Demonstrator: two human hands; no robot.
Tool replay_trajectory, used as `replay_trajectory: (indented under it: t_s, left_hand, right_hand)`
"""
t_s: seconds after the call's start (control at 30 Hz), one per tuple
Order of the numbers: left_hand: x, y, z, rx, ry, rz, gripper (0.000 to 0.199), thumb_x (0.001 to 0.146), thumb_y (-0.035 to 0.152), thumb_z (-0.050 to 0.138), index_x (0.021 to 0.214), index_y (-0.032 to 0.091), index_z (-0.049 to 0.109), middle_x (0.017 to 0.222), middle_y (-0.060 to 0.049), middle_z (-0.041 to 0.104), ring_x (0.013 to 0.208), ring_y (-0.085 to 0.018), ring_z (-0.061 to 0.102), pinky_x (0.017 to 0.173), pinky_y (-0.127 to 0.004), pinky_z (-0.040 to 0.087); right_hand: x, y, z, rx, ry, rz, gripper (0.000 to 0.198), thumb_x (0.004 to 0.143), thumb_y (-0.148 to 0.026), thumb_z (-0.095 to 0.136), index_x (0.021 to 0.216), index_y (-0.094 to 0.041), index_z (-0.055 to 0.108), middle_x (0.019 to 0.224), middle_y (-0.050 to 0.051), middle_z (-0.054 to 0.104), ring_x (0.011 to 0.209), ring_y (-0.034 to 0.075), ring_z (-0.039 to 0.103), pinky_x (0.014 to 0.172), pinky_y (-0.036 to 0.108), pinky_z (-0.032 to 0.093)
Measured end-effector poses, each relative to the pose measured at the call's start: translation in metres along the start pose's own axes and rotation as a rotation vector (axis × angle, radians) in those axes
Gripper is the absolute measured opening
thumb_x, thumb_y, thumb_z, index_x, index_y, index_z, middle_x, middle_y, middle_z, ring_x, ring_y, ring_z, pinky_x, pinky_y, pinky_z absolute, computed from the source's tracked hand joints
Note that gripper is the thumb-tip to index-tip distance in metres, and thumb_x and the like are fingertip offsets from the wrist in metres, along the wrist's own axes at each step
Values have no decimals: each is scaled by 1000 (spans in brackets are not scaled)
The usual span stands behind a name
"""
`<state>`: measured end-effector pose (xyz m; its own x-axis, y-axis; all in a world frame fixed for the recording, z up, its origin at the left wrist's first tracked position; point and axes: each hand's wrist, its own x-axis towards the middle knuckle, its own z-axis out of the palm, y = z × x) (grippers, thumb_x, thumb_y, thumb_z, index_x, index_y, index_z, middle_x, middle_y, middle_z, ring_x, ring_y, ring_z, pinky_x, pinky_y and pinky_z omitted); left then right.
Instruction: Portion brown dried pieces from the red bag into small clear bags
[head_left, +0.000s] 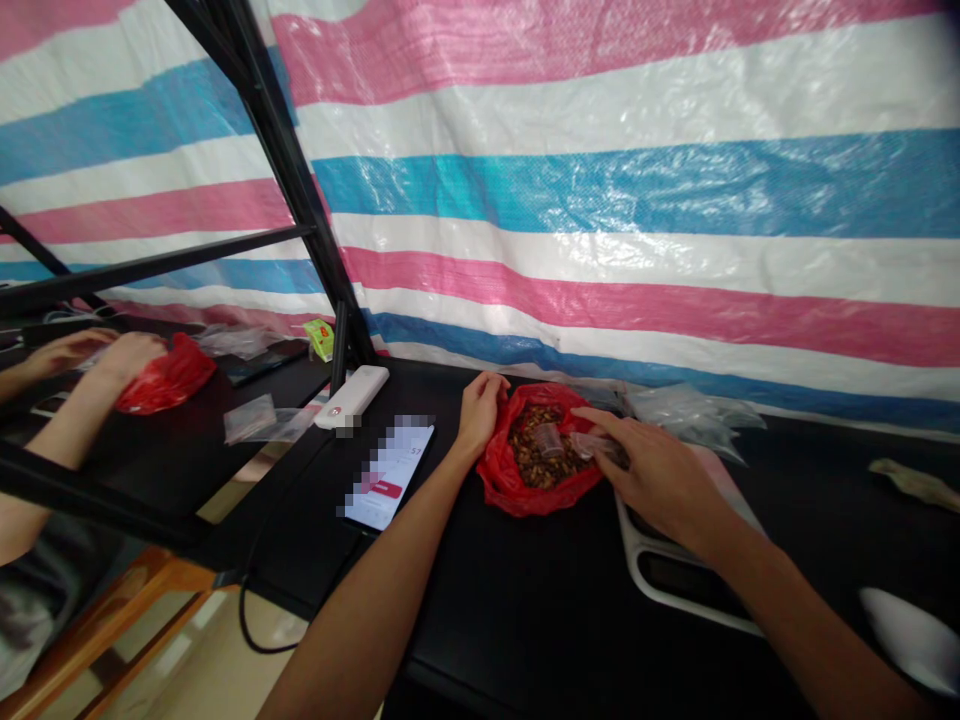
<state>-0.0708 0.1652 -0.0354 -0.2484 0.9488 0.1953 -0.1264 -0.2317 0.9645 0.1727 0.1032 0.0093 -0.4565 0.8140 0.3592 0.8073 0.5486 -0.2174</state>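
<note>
Right hand holds clear plastic — partly hidden, shape unclear.

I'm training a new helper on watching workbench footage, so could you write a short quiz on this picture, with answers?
1. Multiple choice: what lies inside the open bag between the camera wearer's hands?
A) Coins
B) Brown bits
C) Blue beads

2. True or false: the phone lies to the left of that bag.

3. Fill in: the bag's left rim is touched by the wearer's ____ hand.

Key:
1. B: brown bits fill much of it.
2. True.
3. Left: the left hand is at that rim, while the right hand holds clear plastic at the other side.
</note>
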Motion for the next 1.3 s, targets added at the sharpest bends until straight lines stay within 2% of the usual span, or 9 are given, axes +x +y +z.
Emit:
replay_trajectory:
  t_s: [0.23, 0.47, 0.57, 0.77, 0.87, 1.0, 1.1, 1.2, 1.3]
  left_hand:
    - [-1, -1, -2, -34, -6, -2, 32, 85, 47, 60, 74, 17, 63, 63, 2, 54, 52, -9, 46, 48, -22, 31]
    - [1, -2, -3, -27, -18, -1, 33, 84, 48, 62, 74, 17, 64, 62, 2, 53, 52, -9, 45, 49, -21, 31]
    - [1, -1, -2, -9, -14, -1, 34, 84, 49, 61, 74, 16, 65, 63, 2, 54, 53, -9, 47, 49, -21, 32]
    - [1, 4, -1, 2, 7, 23, 32, 85, 47, 59, 74, 17, 64, 62, 2, 53, 51, -11, 46, 48, -23, 32]
    - [0, 11, -1, 24, 47, 93, 25, 86, 39, 60, 72, 18, 64, 64, 2, 53, 57, -11, 47, 54, -23, 35]
    - [-8, 23, -2, 199, 79, 274, 25, 93, 32, 55, 74, 19, 65, 67, 1, 54, 65, -13, 50, 62, -24, 38]
    - [-14, 27, 1, 298, 58, 339, 28, 97, 33, 50, 77, 20, 64, 68, 1, 54, 66, -14, 50, 64, -25, 38]
    - [-16, 25, 3, 295, 69, 316, 28, 98, 32, 49, 77, 20, 63, 67, 2, 52, 64, -14, 49, 62, -25, 37]
    - [-14, 22, 3, 298, 78, 295, 28, 98, 32, 49, 76, 19, 63, 66, 2, 52, 63, -13, 48, 61, -25, 37]
  right_hand:
    - [-6, 1, -12, 171, 5, 129, 39, 97, -33, 59, 136, -34, 62, 105, -1, 81, 92, 24, 77, 79, 34, 59]
    - [-5, -1, -9, 150, 47, 95, 42, 99, -36, 57, 141, -34, 60, 109, 2, 80, 97, 26, 75, 88, 41, 58]
    - [-3, 0, -10, 143, 48, 103, 38, 98, -40, 58, 136, -34, 64, 111, 3, 79, 99, 28, 75, 92, 45, 57]
    - [-13, 31, -33, 324, 44, 146, 36, 96, -36, 60, 132, -31, 66, 115, 4, 78, 97, 26, 75, 87, 42, 60]
    - [-26, 52, -46, 356, -59, 140, 36, 93, -41, 63, 126, -26, 70, 122, 9, 76, 104, 30, 74, 94, 47, 60]
    - [-43, 72, -57, 387, -141, 87, 62, 89, -45, 71, 147, -32, 55, 148, 10, 62, 132, 34, 62, 108, 52, 52]
    - [-49, 88, -62, 511, -25, 139, 61, 93, -43, 65, 151, -37, 48, 147, 6, 61, 135, 31, 59, 110, 49, 50]
    - [-50, 102, -64, 583, 224, 189, 48, 93, -37, 60, 141, -32, 57, 131, 6, 69, 124, 30, 64, 107, 48, 50]
    - [-51, 105, -63, 516, 288, 198, 39, 90, -30, 59, 128, -29, 65, 117, 5, 71, 111, 28, 66, 99, 45, 51]
